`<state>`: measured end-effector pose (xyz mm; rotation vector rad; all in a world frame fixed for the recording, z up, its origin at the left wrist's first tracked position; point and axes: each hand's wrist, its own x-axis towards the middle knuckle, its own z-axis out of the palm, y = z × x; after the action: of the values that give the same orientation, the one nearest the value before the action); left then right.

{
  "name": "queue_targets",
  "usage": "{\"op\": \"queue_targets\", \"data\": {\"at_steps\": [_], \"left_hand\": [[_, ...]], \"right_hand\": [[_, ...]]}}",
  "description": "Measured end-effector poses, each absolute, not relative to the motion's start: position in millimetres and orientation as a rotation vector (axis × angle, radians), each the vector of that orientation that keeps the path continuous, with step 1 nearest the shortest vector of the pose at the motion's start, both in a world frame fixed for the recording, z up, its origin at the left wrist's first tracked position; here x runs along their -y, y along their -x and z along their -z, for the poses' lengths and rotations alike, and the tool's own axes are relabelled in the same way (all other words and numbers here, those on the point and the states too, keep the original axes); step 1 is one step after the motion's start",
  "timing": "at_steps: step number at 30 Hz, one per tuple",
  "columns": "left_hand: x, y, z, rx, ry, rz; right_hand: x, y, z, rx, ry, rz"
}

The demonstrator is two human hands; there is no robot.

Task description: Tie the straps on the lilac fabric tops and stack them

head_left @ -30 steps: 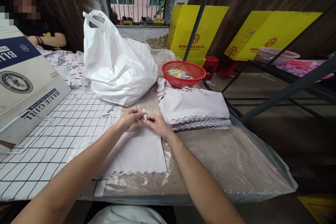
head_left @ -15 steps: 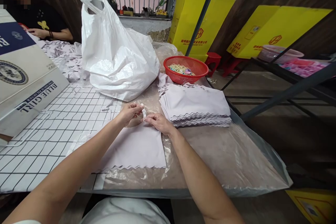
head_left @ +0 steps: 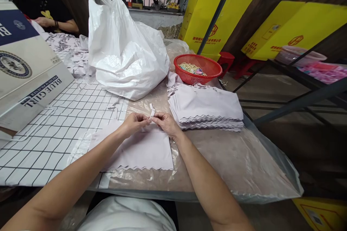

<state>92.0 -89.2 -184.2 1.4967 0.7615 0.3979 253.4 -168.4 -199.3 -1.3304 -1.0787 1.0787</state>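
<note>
A short pale fabric strip [head_left: 152, 109] stands up between my fingertips, at the far edge of a flat lilac-grey cloth piece [head_left: 146, 151] with a wavy near edge. My left hand [head_left: 135, 122] pinches the strip low down from the left. From the right, my right hand [head_left: 165, 122] pinches it too, the fingertips of both hands nearly touching. Whether the strip is joined to the cloth is hidden by my fingers. Just right of my right hand lies a stack of similar folded cloth pieces [head_left: 206, 104] with wavy edges.
Behind the stack is a red plastic basket [head_left: 189, 78] holding rubber bands. A full white plastic bag [head_left: 124, 54] stands beyond my hands. On the left is a Blue Girl carton [head_left: 32, 75]; a co-worker's hand [head_left: 45, 21] is behind it. Dark metal bars [head_left: 287, 104] cross at right.
My hands have drawn together, the left moving right and lower on the strip. The strip's free end now points up above my fingers. The view has shifted slightly.
</note>
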Motion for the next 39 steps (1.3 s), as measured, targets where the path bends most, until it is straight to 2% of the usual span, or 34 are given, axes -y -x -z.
{"op": "queue_targets", "data": {"at_steps": [8, 12, 17, 39], "left_hand": [[90, -88, 174, -0.817, -1.835, -0.388], [98, -75, 184, -0.825, -2.092, -0.384], [108, -62, 203, -0.783, -2.397, -0.429], [114, -66, 214, -0.887, -2.256, -0.47]], "right_hand": [[172, -254, 200, 1.157, 1.425, -1.115], [176, -252, 200, 1.342, 1.461, -1.144], [176, -245, 199, 1.543, 1.445, -0.966], [175, -242, 204, 1.645, 1.404, -0.958]]}}
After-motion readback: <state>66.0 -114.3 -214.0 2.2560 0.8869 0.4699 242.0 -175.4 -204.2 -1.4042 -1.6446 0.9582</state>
